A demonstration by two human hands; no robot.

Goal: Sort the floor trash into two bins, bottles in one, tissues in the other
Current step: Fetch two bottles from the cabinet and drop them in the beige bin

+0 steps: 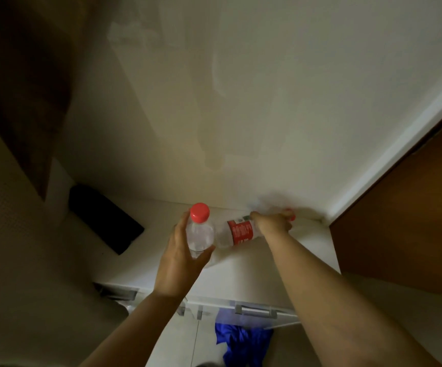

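- Clear plastic bottle with a red screw cap [200, 229] was the nearest of the task's things. It was held roughly upright above the near part of the white cabinet top [280, 263], cap up and tilted a little toward the camera.
- Lower and nearer still were a metal drawer handle [255, 311] and some crumpled blue fabric [243, 343] on the floor (whether this was cloth or a bag I could not tell).
- The left hand [180, 250] gripped that bottle round its body, thumb on one side and fingers curled behind. The bottle looked empty and showed no label from this side.
- Just beyond it, a second clear bottle with a red label band [238, 231] lay on its side on the cabinet top.
- Its long axis ran from its base, just beside the held bottle, away to the right toward the wall.
- The right hand [272, 223] was on the far, neck end of it, which made this much the nearer hand for the lift.
- Its fingers were curled over the neck, with a bit of red, probably the bottle's cap [290, 214], showing past them. Motion blur softened the fingers, but the hold read as a grip.
- Any lift would therefore start from the neck end, with the base trailing to the left.
- Farther left a black flat object [103, 215] lay on the same surface, well apart from both bottles.
- Behind everything rose the pale wall [241, 88], with a brown wooden door [405, 221] at the right.
- No bin and no tissue were in view.
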